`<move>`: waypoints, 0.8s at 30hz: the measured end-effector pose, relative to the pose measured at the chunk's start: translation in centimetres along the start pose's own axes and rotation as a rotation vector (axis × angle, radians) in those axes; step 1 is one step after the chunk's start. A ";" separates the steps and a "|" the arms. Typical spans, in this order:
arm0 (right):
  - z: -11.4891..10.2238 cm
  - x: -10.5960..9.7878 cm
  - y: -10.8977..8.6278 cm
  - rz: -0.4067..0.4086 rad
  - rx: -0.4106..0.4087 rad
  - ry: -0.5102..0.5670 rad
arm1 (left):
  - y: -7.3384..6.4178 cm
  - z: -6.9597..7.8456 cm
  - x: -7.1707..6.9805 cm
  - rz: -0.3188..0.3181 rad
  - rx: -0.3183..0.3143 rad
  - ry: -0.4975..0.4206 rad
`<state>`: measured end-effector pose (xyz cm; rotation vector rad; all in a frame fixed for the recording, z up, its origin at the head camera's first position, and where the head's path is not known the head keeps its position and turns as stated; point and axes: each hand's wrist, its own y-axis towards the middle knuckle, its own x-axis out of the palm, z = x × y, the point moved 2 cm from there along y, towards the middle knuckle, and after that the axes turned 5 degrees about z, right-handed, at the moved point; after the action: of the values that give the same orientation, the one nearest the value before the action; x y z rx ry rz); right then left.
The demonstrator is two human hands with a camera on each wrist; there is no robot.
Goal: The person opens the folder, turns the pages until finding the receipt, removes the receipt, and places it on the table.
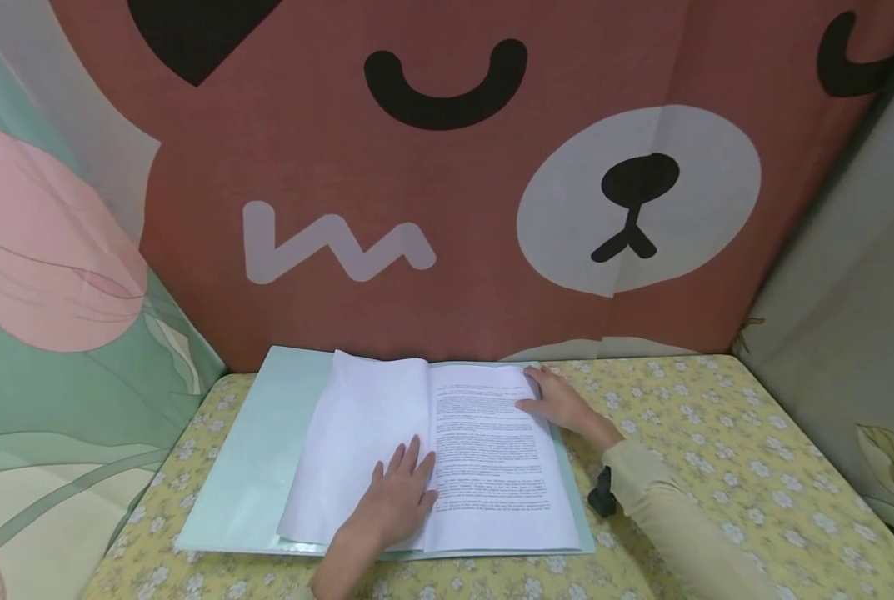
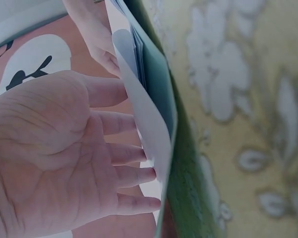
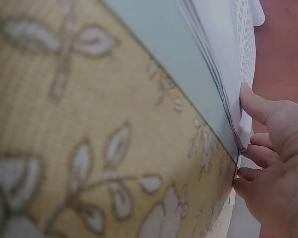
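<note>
A pale green folder (image 1: 244, 467) lies spread on the table with white sheets inside. Its left-hand sheet (image 1: 357, 425) is blank on the side that shows, and the right-hand page (image 1: 491, 467) carries printed text. My left hand (image 1: 397, 500) rests on the lower part of the blank sheet near the fold, fingers straight and spread; the left wrist view shows the fingertips touching the paper (image 2: 149, 111). At the top right corner of the printed page, my right hand (image 1: 562, 404) holds the paper edge, thumb on the page and curled fingers (image 3: 258, 154) at the corner.
A yellow flowered cloth (image 1: 686, 433) covers the table. Behind it hangs a red-brown curtain (image 1: 327, 317) with an animal face, and printed fabric stands at both sides. A small black device (image 1: 602, 493) sits at my right wrist.
</note>
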<state>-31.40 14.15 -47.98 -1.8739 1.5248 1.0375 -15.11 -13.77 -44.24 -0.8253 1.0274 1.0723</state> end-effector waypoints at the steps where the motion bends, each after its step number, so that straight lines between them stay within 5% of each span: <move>1: 0.0 0.0 0.0 0.003 -0.004 -0.003 | 0.0 0.0 0.0 -0.001 -0.002 -0.002; 16: -1.8 -0.2 0.1 0.205 0.011 0.144 | 0.3 0.3 -0.4 -0.042 -0.028 -0.040; 24: -2.0 -1.0 0.3 0.345 0.227 0.296 | 0.4 0.3 -0.5 -0.047 -0.019 -0.030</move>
<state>-31.24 13.11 -45.98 -1.6972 2.0978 0.7038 -15.50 -13.57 -43.65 -0.8427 0.9696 1.0530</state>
